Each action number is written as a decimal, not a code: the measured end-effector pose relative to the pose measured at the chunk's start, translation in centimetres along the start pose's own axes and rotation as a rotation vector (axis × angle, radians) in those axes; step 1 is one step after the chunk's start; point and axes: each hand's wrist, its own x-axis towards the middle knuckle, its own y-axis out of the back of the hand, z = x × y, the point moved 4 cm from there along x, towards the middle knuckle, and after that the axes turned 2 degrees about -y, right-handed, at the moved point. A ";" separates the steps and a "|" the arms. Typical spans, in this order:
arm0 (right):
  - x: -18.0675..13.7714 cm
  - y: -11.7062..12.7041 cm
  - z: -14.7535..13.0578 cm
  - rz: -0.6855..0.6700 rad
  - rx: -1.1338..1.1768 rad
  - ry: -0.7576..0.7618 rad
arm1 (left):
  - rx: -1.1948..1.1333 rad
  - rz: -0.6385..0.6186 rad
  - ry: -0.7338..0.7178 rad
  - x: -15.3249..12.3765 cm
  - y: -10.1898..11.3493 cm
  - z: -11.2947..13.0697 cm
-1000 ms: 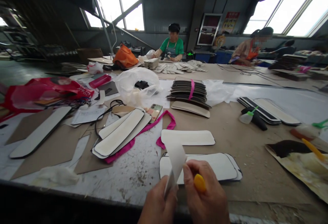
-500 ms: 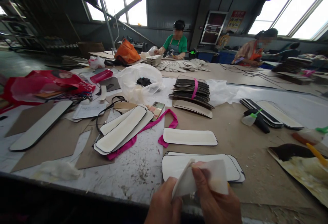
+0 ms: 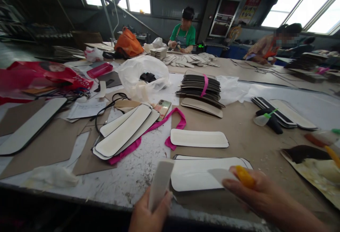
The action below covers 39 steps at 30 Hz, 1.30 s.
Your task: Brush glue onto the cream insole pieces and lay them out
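Note:
My left hand [image 3: 151, 207], fingers closed, grips a pale, narrow strip [image 3: 161, 180] that stands up above the table's front edge. My right hand [image 3: 252, 189] is wrapped round a scraper with a yellow handle [image 3: 244, 177] and a flat, pale blade. The blade reaches over the right part of a small stack of long white panels [image 3: 196, 175] with dark edges and rounded corners; whether it touches them I cannot tell. Just behind that stack lies a single white panel [image 3: 199, 138]. Part of the scraper is hidden by my right fingers.
More white panels [image 3: 123, 129] lie fanned at left on a pink strap. A strapped bundle of dark-edged panels [image 3: 199, 86] sits further back. At right are a green-tipped bottle [image 3: 261, 119] and a glue-smeared sheet [image 3: 316, 168]. Two people work across the table.
My hands have moved apart: the left to the left with the pale strip, the right to the right with the scraper. The yellow handle shows more clearly now. The view has shifted slightly.

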 end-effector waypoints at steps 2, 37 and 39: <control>1.6 -0.6 0.1 -0.243 -0.214 -0.015 | -0.045 0.010 0.044 1.3 0.3 0.6; 7.9 -4.4 -3.7 -0.370 -0.557 -0.068 | -0.031 -0.219 0.097 4.1 -1.6 2.5; 8.2 -4.6 -3.5 -0.353 -0.578 -0.054 | -0.020 -0.202 0.105 4.3 -1.7 2.4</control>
